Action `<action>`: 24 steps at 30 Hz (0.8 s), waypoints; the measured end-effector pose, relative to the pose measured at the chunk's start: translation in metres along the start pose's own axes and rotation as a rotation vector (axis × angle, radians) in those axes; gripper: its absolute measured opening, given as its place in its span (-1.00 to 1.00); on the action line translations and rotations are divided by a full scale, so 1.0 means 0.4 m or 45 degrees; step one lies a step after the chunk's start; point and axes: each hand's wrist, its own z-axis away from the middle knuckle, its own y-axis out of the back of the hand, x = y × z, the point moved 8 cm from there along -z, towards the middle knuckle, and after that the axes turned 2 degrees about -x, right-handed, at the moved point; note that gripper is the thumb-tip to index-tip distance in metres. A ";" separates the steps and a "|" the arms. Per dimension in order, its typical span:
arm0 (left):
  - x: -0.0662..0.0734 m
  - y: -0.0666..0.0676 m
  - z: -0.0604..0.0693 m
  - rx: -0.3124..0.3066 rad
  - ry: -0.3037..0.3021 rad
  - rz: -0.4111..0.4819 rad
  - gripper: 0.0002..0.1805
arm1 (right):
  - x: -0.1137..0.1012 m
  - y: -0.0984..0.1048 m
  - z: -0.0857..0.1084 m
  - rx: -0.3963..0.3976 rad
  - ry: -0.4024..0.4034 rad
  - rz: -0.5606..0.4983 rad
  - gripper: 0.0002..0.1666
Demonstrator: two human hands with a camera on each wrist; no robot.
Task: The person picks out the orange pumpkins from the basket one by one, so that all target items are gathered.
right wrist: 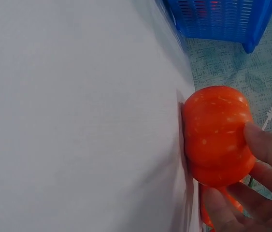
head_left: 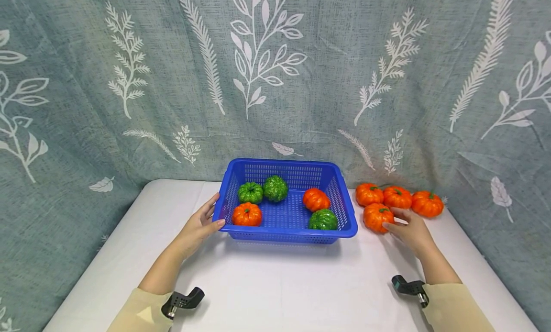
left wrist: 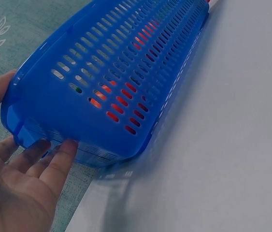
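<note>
While the left hand [head_left: 200,225] grips the blue basket [head_left: 284,232] by one end, likely steadying it, the right hand [head_left: 409,230] curls around an orange pumpkin [head_left: 375,218] just outside; whether it's lifted is unclear.

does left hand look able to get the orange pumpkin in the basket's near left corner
Probably yes: nothing covers the orange pumpkin, but the left hand, holding the blue basket, must reach over its rim.
</note>
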 end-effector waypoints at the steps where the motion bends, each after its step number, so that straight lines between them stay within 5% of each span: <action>1: -0.001 0.000 0.000 0.002 0.003 -0.004 -0.08 | -0.002 0.003 0.003 0.000 -0.003 -0.004 -0.17; 6: -0.004 -0.003 -0.001 -0.002 0.013 -0.022 -0.09 | -0.041 0.028 0.028 0.055 0.023 0.010 -0.23; 13: 0.001 0.000 -0.001 -0.003 0.000 -0.019 -0.09 | -0.178 0.042 0.073 0.197 0.146 0.123 -0.35; 24: 0.007 -0.004 0.001 -0.006 -0.013 0.044 -0.06 | -0.366 -0.050 0.095 0.187 0.363 0.029 -0.57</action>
